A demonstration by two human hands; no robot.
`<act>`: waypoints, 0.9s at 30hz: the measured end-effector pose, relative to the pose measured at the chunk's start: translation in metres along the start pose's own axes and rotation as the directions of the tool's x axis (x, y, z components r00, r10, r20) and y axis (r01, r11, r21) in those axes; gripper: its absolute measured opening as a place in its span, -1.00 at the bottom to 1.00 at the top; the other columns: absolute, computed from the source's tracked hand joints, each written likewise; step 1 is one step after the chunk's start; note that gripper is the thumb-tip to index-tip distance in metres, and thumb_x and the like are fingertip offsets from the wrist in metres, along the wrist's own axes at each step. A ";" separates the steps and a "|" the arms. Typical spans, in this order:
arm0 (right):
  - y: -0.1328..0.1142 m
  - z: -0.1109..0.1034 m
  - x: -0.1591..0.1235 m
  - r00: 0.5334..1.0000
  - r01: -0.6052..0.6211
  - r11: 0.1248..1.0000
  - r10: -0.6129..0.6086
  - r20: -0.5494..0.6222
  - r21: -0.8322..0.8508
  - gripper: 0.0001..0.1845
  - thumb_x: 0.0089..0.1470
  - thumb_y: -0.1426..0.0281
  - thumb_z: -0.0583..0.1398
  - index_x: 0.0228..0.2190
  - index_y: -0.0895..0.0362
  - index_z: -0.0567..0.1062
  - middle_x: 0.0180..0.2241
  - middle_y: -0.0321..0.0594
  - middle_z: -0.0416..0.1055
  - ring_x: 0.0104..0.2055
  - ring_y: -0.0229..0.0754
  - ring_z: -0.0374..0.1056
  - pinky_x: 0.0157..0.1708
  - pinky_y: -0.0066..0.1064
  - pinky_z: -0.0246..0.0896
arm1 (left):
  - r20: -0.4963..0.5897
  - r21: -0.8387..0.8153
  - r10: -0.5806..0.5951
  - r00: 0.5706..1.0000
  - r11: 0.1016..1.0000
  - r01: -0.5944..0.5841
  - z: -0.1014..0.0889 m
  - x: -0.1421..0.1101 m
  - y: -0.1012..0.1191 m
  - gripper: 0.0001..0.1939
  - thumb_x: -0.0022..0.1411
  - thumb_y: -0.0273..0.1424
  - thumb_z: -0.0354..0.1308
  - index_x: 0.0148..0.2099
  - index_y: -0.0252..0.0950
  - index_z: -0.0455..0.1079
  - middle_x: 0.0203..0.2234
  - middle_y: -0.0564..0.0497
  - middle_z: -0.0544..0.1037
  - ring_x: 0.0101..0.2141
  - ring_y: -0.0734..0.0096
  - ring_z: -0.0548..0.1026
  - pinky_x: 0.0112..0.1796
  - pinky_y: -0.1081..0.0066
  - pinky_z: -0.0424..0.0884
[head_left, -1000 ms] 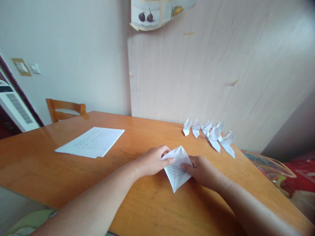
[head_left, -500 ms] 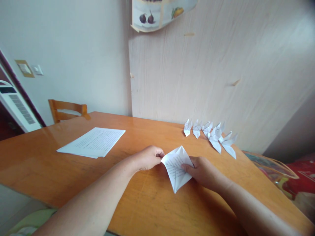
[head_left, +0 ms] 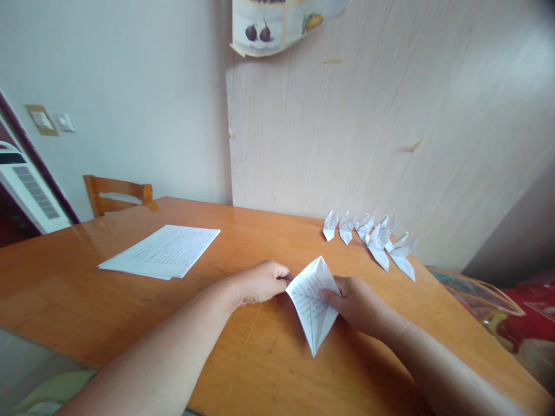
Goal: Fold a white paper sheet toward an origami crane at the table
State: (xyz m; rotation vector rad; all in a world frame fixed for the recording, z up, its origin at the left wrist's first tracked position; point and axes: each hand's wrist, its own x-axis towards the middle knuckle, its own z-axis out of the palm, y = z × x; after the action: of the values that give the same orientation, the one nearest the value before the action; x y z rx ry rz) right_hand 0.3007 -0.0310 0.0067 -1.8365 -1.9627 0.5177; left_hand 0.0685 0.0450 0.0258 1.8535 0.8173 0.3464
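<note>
A folded sheet of white printed paper (head_left: 313, 309), diamond-shaped with creases down its middle, is held just above the table. My right hand (head_left: 359, 303) grips its right side, thumb on the printed face and the other fingers hidden behind. At the left corner, my left hand (head_left: 262, 282) is closed in a pinch on the paper's edge; its fingertips are partly hidden there. The lower tip of the paper points toward me.
Several folded paper cranes (head_left: 378, 245) stand at the table's far right edge. A stack of printed sheets (head_left: 162, 251) lies on the wooden table (head_left: 243, 364) to the left. Behind it is a wooden chair (head_left: 117, 188). A wall borders the table's far side.
My left thumb has come off the printed face, and that hand now pinches the left corner. The paper's lower part has opened out, its bottom tip dropping lower. My right hand stays put.
</note>
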 end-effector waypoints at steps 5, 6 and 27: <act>-0.002 -0.001 0.000 1.000 0.009 1.000 -0.009 0.012 0.001 -0.78 0.16 0.26 0.10 -0.41 0.08 0.47 -0.40 -0.20 0.54 -0.35 -0.07 0.44 -0.41 -0.39 0.15 | -0.164 0.159 0.196 0.967 0.973 -0.170 0.002 0.003 0.006 -0.71 0.30 -0.25 0.01 -0.26 -0.32 0.47 -0.34 0.01 0.57 -0.31 0.37 0.47 -0.31 0.43 0.31; -0.002 -0.002 0.000 1.000 0.007 1.000 -0.007 0.015 -0.002 -0.78 0.16 0.26 0.10 -0.42 0.08 0.47 -0.41 -0.20 0.54 -0.35 -0.08 0.44 -0.41 -0.39 0.15 | -0.201 0.220 0.251 0.947 0.954 -0.206 0.004 0.004 0.006 -0.72 0.31 -0.25 0.01 -0.26 -0.31 0.46 -0.34 0.01 0.55 -0.31 0.38 0.46 -0.31 0.44 0.31; 0.000 0.000 0.000 0.998 0.054 0.999 -0.054 0.033 -0.004 -0.80 0.17 0.28 0.09 -0.41 0.06 0.45 -0.42 -0.25 0.54 -0.38 -0.12 0.43 -0.41 -0.40 0.15 | -0.334 0.623 0.521 0.786 0.747 -0.231 0.019 0.009 0.011 -0.89 0.26 -0.38 0.09 -0.33 -0.25 0.38 -0.45 0.10 0.51 -0.42 0.47 0.43 -0.39 0.46 0.22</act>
State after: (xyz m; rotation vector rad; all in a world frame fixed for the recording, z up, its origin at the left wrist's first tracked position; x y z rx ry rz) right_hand 0.3006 -0.0314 0.0071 -1.7837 -2.0313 0.5302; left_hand 0.0901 0.0353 0.0259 2.5559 0.9226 0.9737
